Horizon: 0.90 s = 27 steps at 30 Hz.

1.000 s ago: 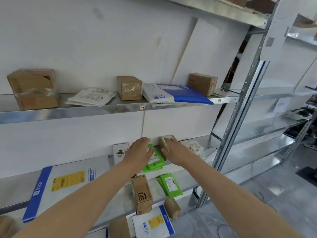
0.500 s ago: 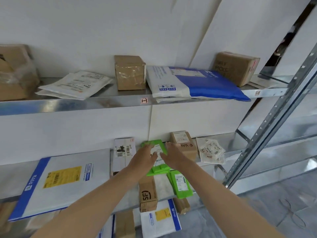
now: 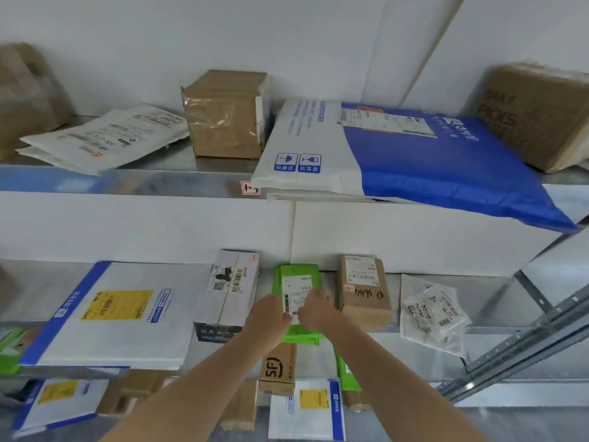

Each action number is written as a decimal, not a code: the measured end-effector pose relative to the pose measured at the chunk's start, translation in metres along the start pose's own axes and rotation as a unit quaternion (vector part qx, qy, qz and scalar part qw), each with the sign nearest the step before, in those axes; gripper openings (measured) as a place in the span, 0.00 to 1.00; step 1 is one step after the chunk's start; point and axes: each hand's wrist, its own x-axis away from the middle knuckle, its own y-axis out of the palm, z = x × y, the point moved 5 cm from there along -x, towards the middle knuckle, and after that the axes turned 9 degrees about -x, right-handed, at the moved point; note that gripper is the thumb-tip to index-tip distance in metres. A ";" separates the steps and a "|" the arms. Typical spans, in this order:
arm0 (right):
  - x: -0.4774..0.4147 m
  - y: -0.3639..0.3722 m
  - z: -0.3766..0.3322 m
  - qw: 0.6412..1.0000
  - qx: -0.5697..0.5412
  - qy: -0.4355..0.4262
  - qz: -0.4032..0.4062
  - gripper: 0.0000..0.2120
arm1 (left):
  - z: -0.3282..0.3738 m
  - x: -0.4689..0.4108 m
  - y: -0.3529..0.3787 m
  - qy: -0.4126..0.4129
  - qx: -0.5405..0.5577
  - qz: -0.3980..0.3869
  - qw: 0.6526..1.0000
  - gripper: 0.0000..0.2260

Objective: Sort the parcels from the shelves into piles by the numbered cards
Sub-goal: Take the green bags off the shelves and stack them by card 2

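The sorting is judged barely begun: no piles are seen, and the shelves are well stocked. On the middle shelf, from the left, a large white envelope (image 3: 121, 314) and a white carton (image 3: 229, 288) are left untouched. Next, the left hand (image 3: 269, 317) and right hand (image 3: 317, 309) are closed on the near end of a green parcel (image 3: 298, 279), pinched beside its label; whether it is lifted cannot be told. Beyond it, a brown box (image 3: 363, 291) and a crumpled bag (image 3: 433, 311) are waiting, as is everything on the upper shelf (image 3: 127, 183). The card (image 3: 250, 188) on its edge cannot be read.
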 end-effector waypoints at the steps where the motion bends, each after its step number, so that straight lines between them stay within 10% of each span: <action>1: -0.004 0.000 0.002 1.000 -0.012 0.003 0.010 0.24 | -0.002 -0.002 0.008 -0.014 0.005 -0.009 1.000 0.08; 11: -0.021 0.025 0.022 0.975 -0.205 0.086 0.015 0.45 | -0.013 -0.032 0.046 -0.197 0.145 0.048 0.968 0.05; 27: -0.027 0.050 0.037 0.925 -0.351 0.061 0.134 0.25 | -0.006 0.009 0.030 -0.227 0.415 0.078 0.878 0.10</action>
